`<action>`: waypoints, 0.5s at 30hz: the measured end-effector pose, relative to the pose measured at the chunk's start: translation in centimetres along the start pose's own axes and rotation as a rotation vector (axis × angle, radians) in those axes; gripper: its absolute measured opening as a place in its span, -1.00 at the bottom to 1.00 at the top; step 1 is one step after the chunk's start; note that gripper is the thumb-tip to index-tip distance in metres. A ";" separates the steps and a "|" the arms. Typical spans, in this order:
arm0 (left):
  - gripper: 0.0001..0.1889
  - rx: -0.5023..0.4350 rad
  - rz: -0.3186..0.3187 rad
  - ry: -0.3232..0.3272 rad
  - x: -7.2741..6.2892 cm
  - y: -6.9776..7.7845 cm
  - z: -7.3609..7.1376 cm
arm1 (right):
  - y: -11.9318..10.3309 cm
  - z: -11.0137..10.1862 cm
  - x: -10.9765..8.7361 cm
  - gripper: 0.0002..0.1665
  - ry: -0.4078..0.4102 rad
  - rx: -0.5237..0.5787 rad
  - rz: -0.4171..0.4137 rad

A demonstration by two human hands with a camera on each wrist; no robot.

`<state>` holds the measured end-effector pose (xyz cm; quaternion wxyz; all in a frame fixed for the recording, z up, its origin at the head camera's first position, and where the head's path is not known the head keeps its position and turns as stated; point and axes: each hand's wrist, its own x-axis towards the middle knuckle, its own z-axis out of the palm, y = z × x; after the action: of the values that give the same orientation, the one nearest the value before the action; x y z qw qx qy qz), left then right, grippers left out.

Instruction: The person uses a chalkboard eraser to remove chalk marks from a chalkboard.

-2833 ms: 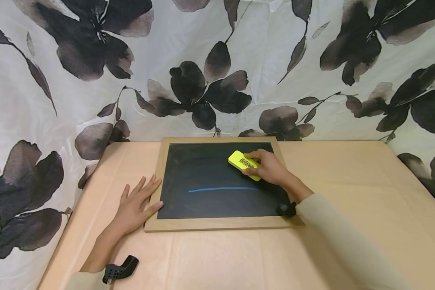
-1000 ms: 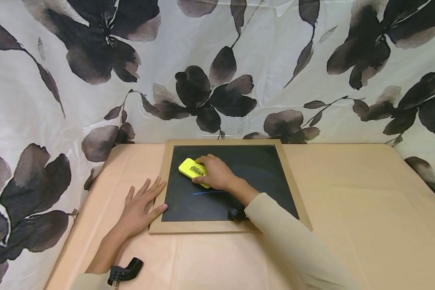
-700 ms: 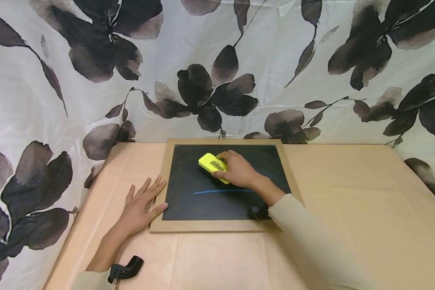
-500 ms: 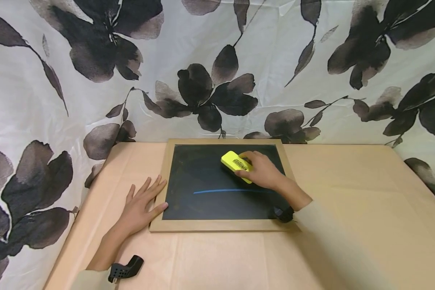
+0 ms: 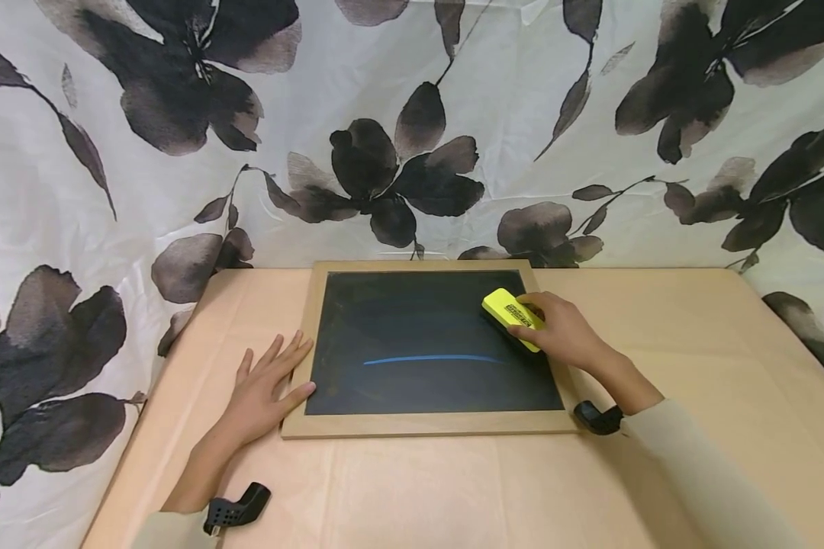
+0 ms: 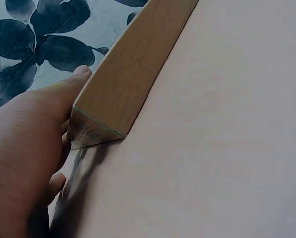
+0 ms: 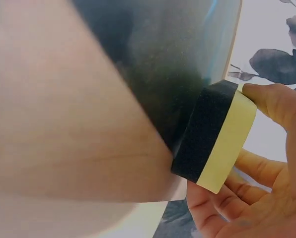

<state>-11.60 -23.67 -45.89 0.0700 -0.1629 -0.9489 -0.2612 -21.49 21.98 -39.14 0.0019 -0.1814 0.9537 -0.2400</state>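
- One yellow eraser (image 5: 513,319), and you have it over the right side of the chalkboard (image 5: 391,313), just inside the right rail, up and right of the blue line (image 5: 429,357).
- Your right hand (image 5: 570,328) has its fingers (image 7: 262,168) bent round the eraser's edges, a firm-looking pinch.
- Your left hand (image 5: 261,400) lies with fingers (image 5: 272,354) spread and nearly straight, gripping nothing, braced at the left edge of the wooden frame (image 5: 419,424).
- Careful at that right rail: push farther across and the eraser could bump it or tip over it.
- The black felt (image 7: 205,131) faces the board side; I can't tell whether it's flat down, and a tilt would likely leave streaks.
- Lean hard rightward and the board could skid over the bench (image 5: 412,488), since your left hand only steadies one side.
- A low pass might smear the line rather than lift it, if the felt is loaded with chalk.
- Containers? None that I can spot, so no contents to call; the frame simply borders the dark panel.
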 end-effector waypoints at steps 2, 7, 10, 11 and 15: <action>-0.26 0.003 0.000 -0.002 0.0 0.0 0.1 | 0.3 0.2 -0.1 -0.30 0.012 -0.011 0.006; -0.27 0.008 0.003 0.002 0.1 -0.1 0.1 | 0.2 0.5 0.2 -0.33 0.033 -0.028 -0.022; -0.27 0.006 0.004 0.002 0.1 -0.1 0.0 | 0.0 0.7 0.6 -0.32 0.042 -0.036 -0.031; -0.27 0.005 0.004 0.001 0.0 -0.1 0.0 | -0.1 0.8 0.7 -0.32 0.043 -0.041 -0.030; -0.27 0.004 0.004 0.001 0.0 -0.2 0.1 | -0.3 1.0 1.0 -0.32 0.050 -0.055 -0.044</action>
<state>-11.69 -23.78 -46.02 0.0713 -0.1643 -0.9491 -0.2591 -22.20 20.96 -39.83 -0.0325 -0.1964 0.9554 -0.2180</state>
